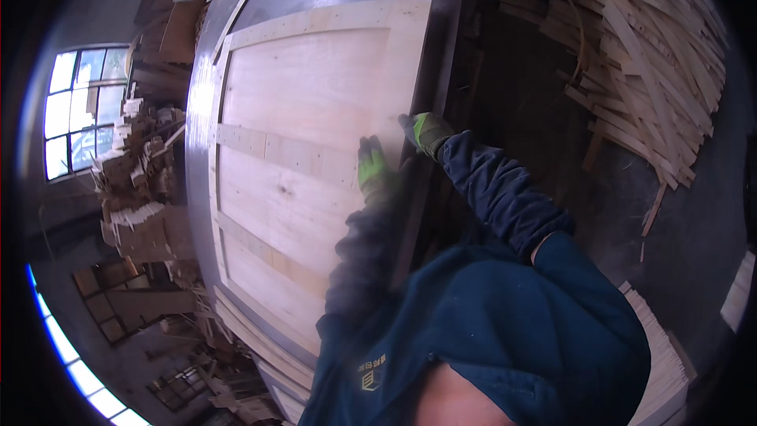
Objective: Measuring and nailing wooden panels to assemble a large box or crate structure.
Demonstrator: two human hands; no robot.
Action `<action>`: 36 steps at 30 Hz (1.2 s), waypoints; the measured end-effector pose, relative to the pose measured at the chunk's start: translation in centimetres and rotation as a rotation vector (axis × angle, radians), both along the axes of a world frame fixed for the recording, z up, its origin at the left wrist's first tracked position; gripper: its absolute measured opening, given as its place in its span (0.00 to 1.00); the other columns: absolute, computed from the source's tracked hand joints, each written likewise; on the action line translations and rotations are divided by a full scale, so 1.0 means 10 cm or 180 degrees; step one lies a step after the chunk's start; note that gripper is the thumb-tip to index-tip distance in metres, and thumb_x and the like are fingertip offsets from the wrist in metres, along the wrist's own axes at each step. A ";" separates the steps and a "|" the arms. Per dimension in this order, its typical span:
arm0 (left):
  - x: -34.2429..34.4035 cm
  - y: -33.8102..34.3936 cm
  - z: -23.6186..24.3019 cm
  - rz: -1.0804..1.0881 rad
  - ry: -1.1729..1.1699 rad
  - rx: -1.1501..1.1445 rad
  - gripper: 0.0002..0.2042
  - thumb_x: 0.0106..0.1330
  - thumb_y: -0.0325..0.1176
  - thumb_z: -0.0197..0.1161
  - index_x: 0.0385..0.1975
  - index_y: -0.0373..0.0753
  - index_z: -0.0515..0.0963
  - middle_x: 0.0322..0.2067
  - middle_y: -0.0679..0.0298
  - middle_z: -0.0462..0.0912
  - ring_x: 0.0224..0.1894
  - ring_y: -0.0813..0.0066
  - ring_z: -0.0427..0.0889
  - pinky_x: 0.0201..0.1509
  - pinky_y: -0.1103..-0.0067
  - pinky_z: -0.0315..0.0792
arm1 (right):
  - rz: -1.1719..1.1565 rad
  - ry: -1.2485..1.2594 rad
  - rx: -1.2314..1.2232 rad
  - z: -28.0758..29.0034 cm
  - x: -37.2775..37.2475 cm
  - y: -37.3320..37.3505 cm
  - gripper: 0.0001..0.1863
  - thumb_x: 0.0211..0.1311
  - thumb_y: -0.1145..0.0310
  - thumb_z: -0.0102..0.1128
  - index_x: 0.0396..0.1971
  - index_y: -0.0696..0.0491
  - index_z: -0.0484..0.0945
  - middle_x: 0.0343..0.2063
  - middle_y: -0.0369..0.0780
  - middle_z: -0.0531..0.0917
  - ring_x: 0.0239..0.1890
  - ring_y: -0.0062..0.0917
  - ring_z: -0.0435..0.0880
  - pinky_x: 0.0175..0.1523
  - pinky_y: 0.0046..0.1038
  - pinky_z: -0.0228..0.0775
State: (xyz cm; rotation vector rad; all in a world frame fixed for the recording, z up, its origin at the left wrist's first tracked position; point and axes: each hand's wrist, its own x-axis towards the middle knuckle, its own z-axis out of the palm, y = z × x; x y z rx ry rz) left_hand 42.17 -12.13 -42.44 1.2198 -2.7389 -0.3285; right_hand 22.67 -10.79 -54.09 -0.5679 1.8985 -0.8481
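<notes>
A large pale wooden panel (315,71) with flat strips framing it and crossing it lies on a dark, shiny table (203,95). My left hand (377,173), in a green glove with dark fingertips, rests flat on the panel close to its right edge, fingers stretched out. Just right of it, my right hand (427,134) wears a matching glove. Its fingers are bent together at the panel's right edge; what lies under them is hidden. Haze or blur softens the area around both hands.
Loose wooden slats (639,71) make a big heap at the right. Stacked boards (146,229) stand beyond the table's left side, below a window (83,110). More strips (256,347) lie along the near left, and a slat stack (662,371) stands at the lower right.
</notes>
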 end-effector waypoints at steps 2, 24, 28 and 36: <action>-1.04 -0.36 -0.14 -0.0054 -0.0182 0.0312 0.57 0.71 0.54 0.88 0.91 0.27 0.65 0.88 0.30 0.68 0.87 0.26 0.72 0.88 0.47 0.72 | 0.0367 0.0088 -0.0072 -0.21 -0.69 -0.05 0.40 0.92 0.28 0.55 0.50 0.52 0.97 0.35 0.47 0.98 0.38 0.43 1.00 0.48 0.48 0.91; -3.73 -1.58 -1.75 -0.0125 -0.1543 0.0394 0.62 0.65 0.51 0.91 0.87 0.16 0.61 0.84 0.24 0.70 0.84 0.21 0.72 0.88 0.41 0.71 | -0.0463 0.0705 -0.0509 -1.11 -4.93 -1.43 0.25 0.90 0.43 0.68 0.33 0.47 0.88 0.23 0.48 0.92 0.26 0.49 0.93 0.35 0.54 0.85; -3.84 -1.78 -1.99 0.0082 -0.1615 0.0558 0.70 0.61 0.56 0.92 0.96 0.28 0.52 0.94 0.36 0.57 0.92 0.28 0.61 0.95 0.46 0.64 | -0.0227 0.0508 -0.0637 -1.22 -5.30 -1.60 0.24 0.89 0.45 0.69 0.34 0.48 0.87 0.22 0.47 0.90 0.25 0.49 0.93 0.34 0.55 0.83; -4.29 -2.08 -2.17 0.0119 -0.1555 0.0534 0.64 0.62 0.46 0.92 0.91 0.23 0.56 0.86 0.25 0.67 0.83 0.17 0.71 0.86 0.36 0.71 | -0.0067 0.0119 -0.0357 -1.40 -5.67 -1.99 0.25 0.88 0.45 0.71 0.33 0.50 0.88 0.21 0.51 0.88 0.24 0.53 0.90 0.32 0.56 0.81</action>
